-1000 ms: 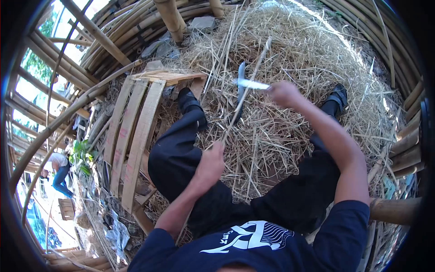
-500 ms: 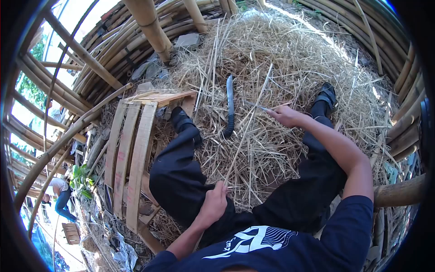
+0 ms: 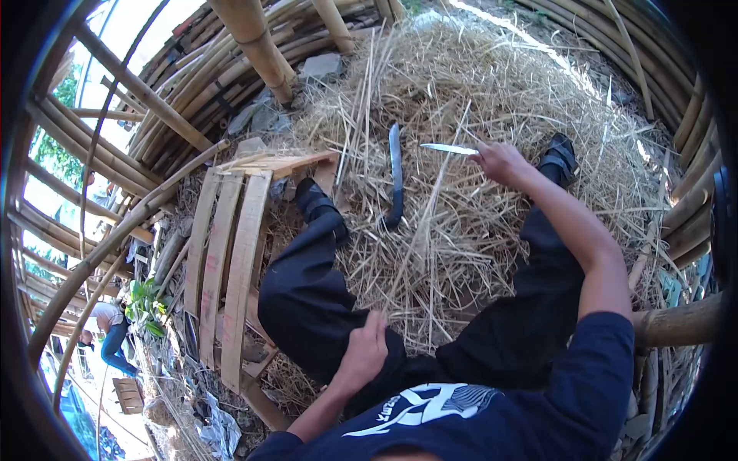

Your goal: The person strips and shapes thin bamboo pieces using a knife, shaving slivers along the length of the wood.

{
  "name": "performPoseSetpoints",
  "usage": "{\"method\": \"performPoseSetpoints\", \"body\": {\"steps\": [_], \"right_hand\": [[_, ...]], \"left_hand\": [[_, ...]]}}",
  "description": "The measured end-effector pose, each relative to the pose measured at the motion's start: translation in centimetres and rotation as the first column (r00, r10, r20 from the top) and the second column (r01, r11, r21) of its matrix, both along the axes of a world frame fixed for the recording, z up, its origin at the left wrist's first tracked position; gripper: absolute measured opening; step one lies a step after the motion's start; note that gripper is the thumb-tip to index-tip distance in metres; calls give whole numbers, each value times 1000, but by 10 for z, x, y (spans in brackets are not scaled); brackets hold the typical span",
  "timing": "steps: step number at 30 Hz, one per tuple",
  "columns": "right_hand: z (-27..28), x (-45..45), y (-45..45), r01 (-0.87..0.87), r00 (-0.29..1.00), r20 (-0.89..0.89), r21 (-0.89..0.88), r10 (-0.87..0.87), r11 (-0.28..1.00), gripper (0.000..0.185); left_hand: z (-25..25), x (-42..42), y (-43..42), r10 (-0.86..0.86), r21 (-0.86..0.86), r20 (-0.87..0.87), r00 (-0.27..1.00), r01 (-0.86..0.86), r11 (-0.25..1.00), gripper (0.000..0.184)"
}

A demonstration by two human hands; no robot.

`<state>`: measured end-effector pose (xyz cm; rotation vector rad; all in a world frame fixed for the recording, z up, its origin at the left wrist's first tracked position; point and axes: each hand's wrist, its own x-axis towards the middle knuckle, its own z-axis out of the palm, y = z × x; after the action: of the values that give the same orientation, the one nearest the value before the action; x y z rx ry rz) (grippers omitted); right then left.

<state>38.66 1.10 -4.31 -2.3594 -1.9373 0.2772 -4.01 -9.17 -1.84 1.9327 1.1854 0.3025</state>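
Nearest the camera is the wearer's dark shirt (image 3: 530,415), with a white print across the chest. Black trousers (image 3: 307,296) cover both legs, which are bent and spread apart.

The left hand (image 3: 363,352) is located in front of the left thigh. Its fingers are curled and the thumb is pressed to the forefinger, grasping the near end of a thin strip (image 3: 441,180). The strip is blurred at this end. It extends forward from the left hand, at a slant to the right, over the straw (image 3: 523,92) between the legs.

The right hand (image 3: 501,164) is located farther forward, near the right foot. It is clenched on the handle of a knife (image 3: 447,148). The blade points left and lies across the line of the strip; contact between the two cannot be determined.

A dark sandal (image 3: 315,201) is fitted to the left foot. Left of the left leg stands a slatted wooden crate (image 3: 242,276). A machete (image 3: 396,165) lies on the straw, left of the knife and apart from it, black handle toward the wearer.

Beyond the crate are a grey stone (image 3: 321,67), a thick bamboo post (image 3: 257,54) and stacked poles (image 3: 184,107). Far left, outside the bamboo frame, is another person (image 3: 115,346) in blue trousers.
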Motion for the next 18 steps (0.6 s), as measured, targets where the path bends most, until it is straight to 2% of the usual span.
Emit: {"method": "performPoseSetpoints", "body": {"steps": [2,3,7,9,10,12,14,16,17,18], "right_hand": [[-7,-16,-4,160,962,-240,113,-129,981,44],[-8,-19,-1,144,916,-382,25,-124,989,47],[-16,-19,-6,179,916,-375,58,-144,982,49],[-11,-7,-13,-11,991,-135,91,23,996,49],[3,-1,-18,-16,1000,4,-21,16,1000,45],[-26,41,-18,3,999,42,11,-4,1000,39],[-35,99,-16,398,917,0,17,-398,917,33],[-22,142,-37,583,795,118,126,-595,803,34],[-12,156,-50,611,769,149,119,-622,783,35],[-6,164,-55,628,748,185,113,-637,770,37]], "left_hand": [[-1,6,6,-28,59,69,997,24,998,15],[1,7,7,-23,20,35,999,22,1000,14],[1,-4,6,-48,8,9,999,48,999,13],[3,-15,2,-49,15,13,999,49,999,13],[9,-20,-2,-72,10,-22,997,72,997,12],[16,-34,-16,-112,-43,-81,990,109,993,12],[25,-61,-33,-159,-131,-110,981,144,981,14],[25,-89,-44,-150,-200,-192,970,111,973,15],[22,-99,-44,-149,-194,-201,968,110,975,15],[17,-107,-45,-94,-268,-165,982,47,962,16]]}}
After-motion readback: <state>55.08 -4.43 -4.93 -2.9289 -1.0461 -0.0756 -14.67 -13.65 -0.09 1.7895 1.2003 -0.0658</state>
